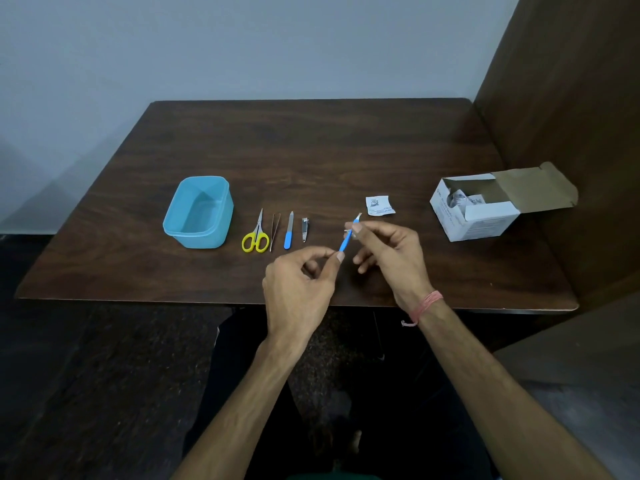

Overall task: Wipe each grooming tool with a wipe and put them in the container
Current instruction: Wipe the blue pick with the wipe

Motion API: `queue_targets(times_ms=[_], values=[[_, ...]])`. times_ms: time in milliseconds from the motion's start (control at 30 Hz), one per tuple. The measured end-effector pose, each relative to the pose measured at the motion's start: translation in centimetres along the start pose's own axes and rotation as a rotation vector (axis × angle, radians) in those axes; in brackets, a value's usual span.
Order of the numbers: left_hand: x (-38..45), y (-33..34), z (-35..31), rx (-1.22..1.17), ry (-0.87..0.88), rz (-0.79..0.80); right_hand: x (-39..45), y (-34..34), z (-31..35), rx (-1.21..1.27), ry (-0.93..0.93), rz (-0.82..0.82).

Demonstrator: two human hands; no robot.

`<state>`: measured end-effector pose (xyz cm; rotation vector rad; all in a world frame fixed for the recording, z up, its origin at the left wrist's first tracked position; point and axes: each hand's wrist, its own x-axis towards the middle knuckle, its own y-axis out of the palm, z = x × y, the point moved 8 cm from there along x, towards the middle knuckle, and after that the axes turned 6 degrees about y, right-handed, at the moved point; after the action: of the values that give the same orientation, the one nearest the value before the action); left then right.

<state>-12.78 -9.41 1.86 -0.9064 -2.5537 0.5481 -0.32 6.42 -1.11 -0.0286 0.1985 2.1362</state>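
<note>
My left hand (pixel 304 282) pinches the lower end of a thin blue-handled grooming tool (pixel 347 239), held tilted above the table. My right hand (pixel 388 252) pinches a small white wipe (pixel 347 231) around the tool's upper part, just below its metal tip. On the table in a row lie yellow-handled scissors (pixel 256 235), tweezers (pixel 274 230), a blue-handled nail file (pixel 289 232) and a nail clipper (pixel 304 229). A light blue container (pixel 199 211) stands empty to their left.
A torn white wipe sachet (pixel 380 206) lies behind my right hand. An open cardboard box of sachets (pixel 485 209) sits at the right, near a wooden side panel (pixel 571 116). The dark wooden table (pixel 311 150) meets a wall behind.
</note>
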Motion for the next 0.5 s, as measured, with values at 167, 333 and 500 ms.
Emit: queue_targets(times_ms=[167, 333, 500], values=[[-0.5, -0.7, 0.7, 0.044, 0.019, 0.018, 0.3, 0.3, -0.2, -0.037, 0.012, 0.007], [0.1, 0.6, 1.0, 0.035, -0.001, 0.178, -0.1, 0.5, 0.0, -0.069, -0.018, 0.076], [1.2, 2.6, 1.1, -0.202, -0.029, 0.313, 0.0, -0.1, -0.3, -0.168, -0.049, 0.093]])
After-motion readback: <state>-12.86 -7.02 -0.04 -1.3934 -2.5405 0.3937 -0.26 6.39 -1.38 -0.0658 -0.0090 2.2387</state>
